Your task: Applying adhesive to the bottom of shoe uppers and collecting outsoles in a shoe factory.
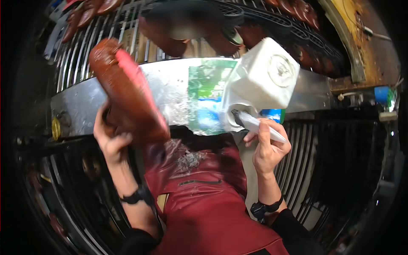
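My left hand (111, 138) is closed round one end of a glossy brown leather shoe upper (123, 97), raised above the near side of the metal bench. A pink strip runs along the upper's right side. Between the fingers of my right hand (272, 146) is a brush (257, 124) with a whitish handle. Its dark bristle end reaches into the round mouth of a white plastic jug (272, 70), which sits tilted at the bench's right part. Part of the left fingers is hidden behind the upper, and some blur covers them.
The metal bench (165, 76) bears whitish residue and a green and blue printed sheet (208, 93) partly under the jug. Beyond it, a slatted rack (80, 53) carries brown uppers and black soles (293, 27). More racks (297, 148) flank me. My dark red apron (204, 212) has grey smears.
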{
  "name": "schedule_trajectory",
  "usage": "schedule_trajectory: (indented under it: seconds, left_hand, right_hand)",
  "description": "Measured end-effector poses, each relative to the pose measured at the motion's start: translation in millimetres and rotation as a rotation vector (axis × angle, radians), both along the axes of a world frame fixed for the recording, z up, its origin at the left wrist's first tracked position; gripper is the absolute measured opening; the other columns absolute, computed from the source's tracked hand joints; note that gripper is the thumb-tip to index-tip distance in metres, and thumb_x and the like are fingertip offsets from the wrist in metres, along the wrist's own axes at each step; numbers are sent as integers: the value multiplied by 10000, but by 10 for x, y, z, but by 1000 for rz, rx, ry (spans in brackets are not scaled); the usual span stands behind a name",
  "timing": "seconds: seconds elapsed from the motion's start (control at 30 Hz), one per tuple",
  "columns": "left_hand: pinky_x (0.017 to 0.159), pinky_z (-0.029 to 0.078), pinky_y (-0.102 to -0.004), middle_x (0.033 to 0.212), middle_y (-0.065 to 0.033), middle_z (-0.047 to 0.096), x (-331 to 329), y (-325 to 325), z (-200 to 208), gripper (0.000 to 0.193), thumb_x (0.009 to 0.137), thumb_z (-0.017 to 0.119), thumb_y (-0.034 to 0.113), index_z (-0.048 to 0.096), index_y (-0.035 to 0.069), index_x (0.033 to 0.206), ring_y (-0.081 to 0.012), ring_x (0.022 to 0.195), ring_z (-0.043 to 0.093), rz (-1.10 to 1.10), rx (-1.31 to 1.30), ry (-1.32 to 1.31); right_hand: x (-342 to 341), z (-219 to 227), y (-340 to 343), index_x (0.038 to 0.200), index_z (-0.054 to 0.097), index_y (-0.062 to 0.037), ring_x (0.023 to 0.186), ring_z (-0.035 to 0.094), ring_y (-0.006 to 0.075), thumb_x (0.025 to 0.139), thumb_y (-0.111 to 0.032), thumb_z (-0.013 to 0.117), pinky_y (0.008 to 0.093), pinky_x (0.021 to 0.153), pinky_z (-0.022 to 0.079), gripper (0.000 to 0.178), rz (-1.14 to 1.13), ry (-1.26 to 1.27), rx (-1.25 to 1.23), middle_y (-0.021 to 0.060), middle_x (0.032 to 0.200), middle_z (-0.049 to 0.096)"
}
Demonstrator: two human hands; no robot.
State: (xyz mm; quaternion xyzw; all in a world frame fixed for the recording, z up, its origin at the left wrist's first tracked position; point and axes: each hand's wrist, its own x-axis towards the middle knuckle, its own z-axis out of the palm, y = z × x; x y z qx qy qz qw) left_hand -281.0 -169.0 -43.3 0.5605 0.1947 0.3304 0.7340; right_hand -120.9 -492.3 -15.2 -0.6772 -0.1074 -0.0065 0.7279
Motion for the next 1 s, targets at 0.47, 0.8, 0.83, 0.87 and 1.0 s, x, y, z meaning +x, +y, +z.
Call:
schedule_trajectory:
  seconds: [0.47, 0.8, 0.83, 0.87, 1.0]
  left_hand:
    - [1022, 554, -373, 1235, -227, 736, -329, -810, -137, 729, 668, 936, 65, 657, -117, 1317, -264, 1128, 726, -332, -53, 175]
    - [1040, 562, -442, 1214, -266, 735, -207, -817, 104, 682, 736, 866, 141, 646, -126, 1324, -325, 1122, 738, -378, -232, 143]
    - [1010, 565, -411, 1184, -247, 743, -204, -804, 76, 685, 747, 845, 199, 650, -124, 1319, -305, 1090, 742, -371, -200, 155]
    - [980, 569, -380, 1153, -228, 752, -207, -781, 38, 694, 758, 825, 257, 655, -122, 1314, -284, 1057, 746, -364, -167, 168]
    - [937, 548, -329, 1128, -161, 732, -186, -740, -93, 651, 840, 768, 281, 634, -126, 1331, -213, 1022, 715, -343, -198, 131]
  right_hand:
    - [159, -45, -96, 948, 669, 61, 499, 645, 238, 1020, -178, 656, 298, 398, 500, 250, 40, 675, 513, 184, 774, 709]
    - [52, 295, 75, 902, 674, 75, 603, 623, 147, 898, -71, 668, 263, 537, 482, 146, 401, 281, 329, 213, 902, 745]
    - [-55, 286, 67, 909, 676, 77, 633, 633, 142, 901, -55, 674, 261, 566, 494, 133, 394, 255, 300, 216, 919, 749]
    - [-163, 269, 62, 915, 678, 80, 663, 643, 136, 905, -39, 680, 260, 595, 505, 119, 387, 229, 273, 218, 936, 753]
    - [-526, 113, 51, 974, 659, 82, 778, 714, 254, 908, -65, 675, 342, 676, 587, 162, 504, 13, 169, 278, 1004, 726]
